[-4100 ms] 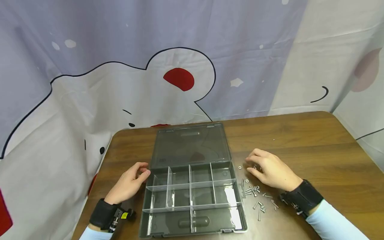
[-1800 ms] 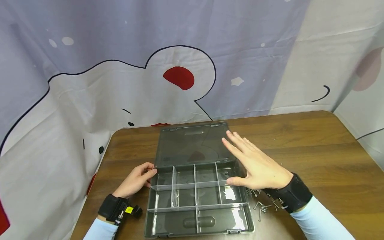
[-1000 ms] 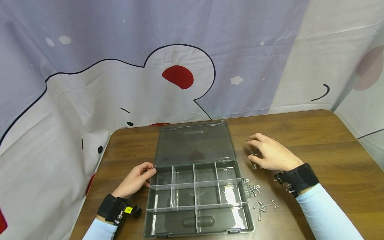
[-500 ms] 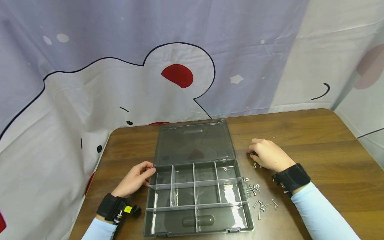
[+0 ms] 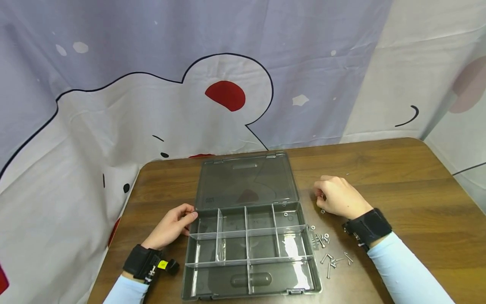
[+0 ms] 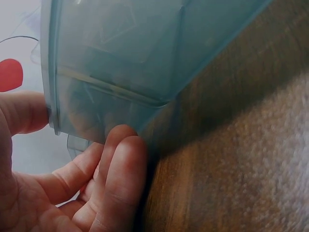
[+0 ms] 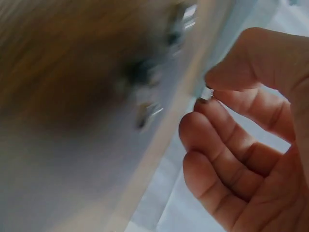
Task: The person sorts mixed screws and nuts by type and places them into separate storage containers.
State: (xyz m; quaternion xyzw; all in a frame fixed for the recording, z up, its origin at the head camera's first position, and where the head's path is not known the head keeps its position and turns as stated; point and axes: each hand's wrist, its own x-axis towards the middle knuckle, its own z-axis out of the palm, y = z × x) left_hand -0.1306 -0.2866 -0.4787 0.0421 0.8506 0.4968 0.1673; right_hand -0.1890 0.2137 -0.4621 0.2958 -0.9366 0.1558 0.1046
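I see right hand (image 5: pixel 339 197) on table (image 5: pixel 398 177) beside open box (image 5: pixel 247 236) — thumb and forefinger pinching small nut (image 7: pixel 206 93). Left hand (image 5: pixel 171 226) grips box's left corner. Loose screws (image 5: pixel 326 249) near box. No writing I can read.

Wood table (image 5: pixel 398 169); organizer box (image 5: pixel 247 236); screws (image 5: pixel 328 253)

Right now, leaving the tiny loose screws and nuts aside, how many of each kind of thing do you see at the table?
compartment box: 1
hands: 2, the left hand gripping the box corner, the right hand pinching a small metal piece
black wrist straps: 2
Total: 5
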